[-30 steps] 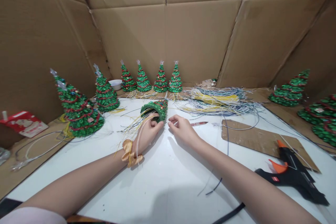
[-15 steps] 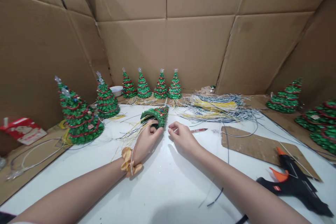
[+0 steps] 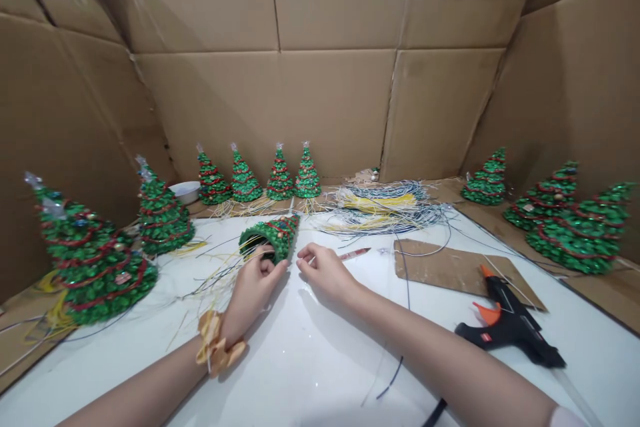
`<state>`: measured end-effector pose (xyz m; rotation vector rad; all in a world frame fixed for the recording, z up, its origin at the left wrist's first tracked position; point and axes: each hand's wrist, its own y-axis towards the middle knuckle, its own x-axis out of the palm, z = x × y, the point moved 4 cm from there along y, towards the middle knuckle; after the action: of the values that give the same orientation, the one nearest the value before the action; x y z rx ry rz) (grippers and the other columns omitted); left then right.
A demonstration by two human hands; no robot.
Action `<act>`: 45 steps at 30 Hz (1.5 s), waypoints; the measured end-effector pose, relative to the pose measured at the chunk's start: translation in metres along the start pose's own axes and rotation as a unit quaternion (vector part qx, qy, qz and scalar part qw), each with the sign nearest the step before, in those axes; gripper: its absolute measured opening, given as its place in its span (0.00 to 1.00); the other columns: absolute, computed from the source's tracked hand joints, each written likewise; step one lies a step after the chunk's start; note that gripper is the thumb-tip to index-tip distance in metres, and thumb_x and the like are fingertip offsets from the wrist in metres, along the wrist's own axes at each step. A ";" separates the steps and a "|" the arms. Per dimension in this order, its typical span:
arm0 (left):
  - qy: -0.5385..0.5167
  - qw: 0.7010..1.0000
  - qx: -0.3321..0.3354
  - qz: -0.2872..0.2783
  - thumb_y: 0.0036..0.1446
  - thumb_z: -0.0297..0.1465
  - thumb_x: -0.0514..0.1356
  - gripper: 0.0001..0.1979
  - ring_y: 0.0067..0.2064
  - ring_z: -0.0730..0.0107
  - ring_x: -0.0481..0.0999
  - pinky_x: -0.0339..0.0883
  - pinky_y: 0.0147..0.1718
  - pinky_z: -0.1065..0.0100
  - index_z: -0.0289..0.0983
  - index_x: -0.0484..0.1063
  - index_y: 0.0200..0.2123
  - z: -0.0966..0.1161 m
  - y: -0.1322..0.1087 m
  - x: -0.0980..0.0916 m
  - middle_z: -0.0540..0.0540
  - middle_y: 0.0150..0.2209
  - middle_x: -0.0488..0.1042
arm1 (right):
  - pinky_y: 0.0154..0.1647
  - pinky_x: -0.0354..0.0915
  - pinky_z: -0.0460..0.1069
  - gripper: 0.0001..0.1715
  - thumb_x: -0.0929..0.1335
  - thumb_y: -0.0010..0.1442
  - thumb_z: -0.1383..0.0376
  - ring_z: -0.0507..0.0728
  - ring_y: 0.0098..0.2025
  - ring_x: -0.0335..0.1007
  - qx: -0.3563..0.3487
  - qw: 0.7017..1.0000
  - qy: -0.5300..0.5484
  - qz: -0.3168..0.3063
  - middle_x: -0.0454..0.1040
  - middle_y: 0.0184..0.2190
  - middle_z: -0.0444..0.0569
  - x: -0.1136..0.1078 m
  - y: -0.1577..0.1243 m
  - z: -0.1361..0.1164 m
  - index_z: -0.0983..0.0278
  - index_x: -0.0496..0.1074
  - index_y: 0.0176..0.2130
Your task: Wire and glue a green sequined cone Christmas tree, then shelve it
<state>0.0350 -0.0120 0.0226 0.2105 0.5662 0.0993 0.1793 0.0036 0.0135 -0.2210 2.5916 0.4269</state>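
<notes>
A small green Christmas tree [image 3: 287,235] with red garland lies on its side on the white tabletop, its hollow base facing left. My left hand [image 3: 256,280] is at that base, fingers partly inside the opening and thumb along the outer rim, closed on the tree. Thin yellow, white and dark wires [image 3: 220,271] trail leftward out of the hollow, partly hidden by this hand. Just right of the tree, my right hand [image 3: 324,270] is apart from it with thumb and fingers pinched together. Whatever is between those fingertips is too small to make out.
Upright trees stand at left [image 3: 95,260], along the back [image 3: 280,177] and at right [image 3: 575,233]. A wire bundle [image 3: 385,203] lies behind my hands. Rightward are a red pen-like item [image 3: 355,254], a cardboard piece [image 3: 440,267] and a black glue gun [image 3: 520,327]. Cardboard walls [image 3: 330,107] surround the table.
The camera has turned right and upward, so the scene shifts left and a strip above the cardboard wall appears. My hands keep nearly the same places beside the lying tree.
</notes>
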 end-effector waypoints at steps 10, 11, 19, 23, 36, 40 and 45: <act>-0.016 1.000 0.000 0.011 0.46 0.43 0.56 0.25 0.19 0.73 0.58 0.50 0.20 0.72 0.33 0.58 0.44 0.003 -0.001 0.000 0.57 0.16 0.60 | 0.29 0.61 0.45 0.08 0.63 0.55 0.67 0.51 0.28 0.69 0.008 1.000 0.021 -0.006 0.73 0.29 0.49 0.004 -0.001 0.005 0.67 0.69 0.35; -0.013 1.000 -0.001 0.008 0.46 0.44 0.56 0.26 0.18 0.73 0.58 0.50 0.19 0.72 0.33 0.59 0.44 0.003 -0.001 0.000 0.57 0.16 0.60 | 0.29 0.61 0.45 0.08 0.63 0.55 0.67 0.51 0.27 0.69 0.011 1.000 0.022 -0.009 0.73 0.30 0.49 0.004 -0.001 0.006 0.67 0.69 0.36; -0.007 1.000 -0.004 -0.003 0.46 0.44 0.56 0.24 0.18 0.74 0.58 0.49 0.19 0.73 0.34 0.59 0.42 0.001 -0.001 0.001 0.57 0.15 0.60 | 0.30 0.60 0.46 0.08 0.63 0.56 0.66 0.51 0.28 0.68 0.014 1.000 0.017 -0.021 0.73 0.30 0.48 0.004 -0.001 0.008 0.66 0.69 0.36; -0.003 1.000 -0.006 0.004 0.46 0.44 0.57 0.22 0.17 0.74 0.58 0.49 0.19 0.73 0.34 0.60 0.39 0.000 -0.001 0.001 0.57 0.15 0.60 | 0.32 0.60 0.46 0.08 0.64 0.55 0.66 0.53 0.31 0.68 0.007 1.000 0.004 -0.023 0.73 0.29 0.49 0.003 -0.001 0.007 0.67 0.70 0.35; 0.044 0.997 -0.017 0.054 0.48 0.34 0.53 0.18 0.21 0.72 0.62 0.55 0.25 0.71 0.33 0.61 0.43 -0.005 -0.008 -0.011 0.56 0.17 0.60 | 0.30 0.60 0.46 0.09 0.63 0.55 0.65 0.52 0.29 0.67 0.009 1.000 -0.003 -0.021 0.74 0.30 0.49 0.002 -0.003 0.009 0.66 0.69 0.35; 0.072 0.995 -0.016 0.067 0.49 0.32 0.52 0.15 0.21 0.72 0.62 0.54 0.25 0.71 0.35 0.63 0.42 -0.006 -0.009 -0.013 0.56 0.17 0.60 | 0.29 0.59 0.45 0.09 0.62 0.55 0.65 0.51 0.28 0.66 0.011 1.000 0.001 -0.025 0.73 0.29 0.48 0.003 -0.003 0.010 0.66 0.69 0.35; 0.116 0.990 -0.017 0.076 0.52 0.33 0.50 0.13 0.23 0.71 0.63 0.53 0.25 0.70 0.38 0.66 0.40 -0.011 -0.011 -0.021 0.55 0.18 0.61 | 0.28 0.59 0.45 0.09 0.62 0.55 0.64 0.51 0.27 0.65 0.020 0.999 0.008 -0.025 0.72 0.27 0.47 0.005 -0.003 0.015 0.66 0.68 0.34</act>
<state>0.0122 -0.0244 0.0218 0.2099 0.7799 0.2845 0.1827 0.0058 -0.0020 -0.2756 2.6016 0.3572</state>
